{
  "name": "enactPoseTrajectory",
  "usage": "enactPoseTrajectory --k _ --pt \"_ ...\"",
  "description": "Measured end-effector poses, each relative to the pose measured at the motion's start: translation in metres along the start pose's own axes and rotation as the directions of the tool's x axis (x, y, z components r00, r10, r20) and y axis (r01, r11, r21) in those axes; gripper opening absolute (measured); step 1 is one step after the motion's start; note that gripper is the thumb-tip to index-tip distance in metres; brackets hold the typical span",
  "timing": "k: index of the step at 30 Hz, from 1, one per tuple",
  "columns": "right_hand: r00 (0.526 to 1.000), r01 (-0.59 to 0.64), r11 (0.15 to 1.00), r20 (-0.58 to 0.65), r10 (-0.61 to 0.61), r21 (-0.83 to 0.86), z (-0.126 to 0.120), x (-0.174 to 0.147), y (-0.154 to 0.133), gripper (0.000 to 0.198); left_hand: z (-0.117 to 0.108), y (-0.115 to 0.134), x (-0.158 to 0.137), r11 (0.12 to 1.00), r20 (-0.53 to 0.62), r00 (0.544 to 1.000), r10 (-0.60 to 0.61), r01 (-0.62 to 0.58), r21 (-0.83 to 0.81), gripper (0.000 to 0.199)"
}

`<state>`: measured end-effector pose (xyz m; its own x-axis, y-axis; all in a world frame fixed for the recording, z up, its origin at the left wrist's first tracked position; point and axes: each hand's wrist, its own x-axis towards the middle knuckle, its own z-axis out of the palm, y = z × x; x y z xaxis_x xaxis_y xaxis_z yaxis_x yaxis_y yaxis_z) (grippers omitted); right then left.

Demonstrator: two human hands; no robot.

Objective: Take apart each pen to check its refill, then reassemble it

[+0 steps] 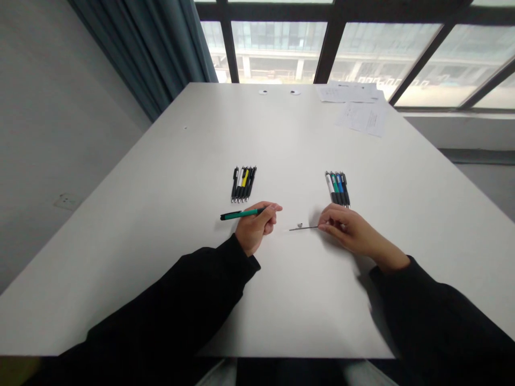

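Green pen (241,214), just left of frame centre, gripped in closed left hand (256,229); right hand (349,229) pinches thin dark rod (307,228). Careless nudge might roll small metal piece (300,225) away.

Left pens (244,180): there were five.
Right pens (339,184): there were four.
Held pen (241,214): there was one.
Rod (306,228): there was one.
Metal bit (299,225): there was one.
Ovals (295,93): there were two.
Papers (364,117): overlap hid the count.

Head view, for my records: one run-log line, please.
left hand: holding green-and-black pen | right hand: holding thin dark stick | small silvery piece: beside stick
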<state>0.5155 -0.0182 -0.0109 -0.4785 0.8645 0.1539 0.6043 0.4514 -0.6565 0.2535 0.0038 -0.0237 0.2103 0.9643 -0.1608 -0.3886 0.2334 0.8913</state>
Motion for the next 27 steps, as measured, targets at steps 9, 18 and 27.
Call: enactPoseTrajectory --k 9,18,27 --pt "0.998 0.037 0.993 0.049 -0.032 -0.113 0.010 0.001 -0.006 0.013 0.001 0.002 -0.003 0.999 0.030 0.999 -0.034 0.033 0.020 0.032" --pt "0.999 0.012 0.989 0.033 -0.008 -0.144 0.012 0.001 -0.006 0.015 0.000 0.000 -0.002 0.999 0.041 0.999 -0.023 0.021 0.050 0.030" --pt "1.000 -0.005 0.989 0.016 0.008 -0.146 0.012 0.002 -0.008 0.013 -0.001 0.001 -0.003 0.998 0.042 0.999 -0.030 0.027 0.059 0.030"
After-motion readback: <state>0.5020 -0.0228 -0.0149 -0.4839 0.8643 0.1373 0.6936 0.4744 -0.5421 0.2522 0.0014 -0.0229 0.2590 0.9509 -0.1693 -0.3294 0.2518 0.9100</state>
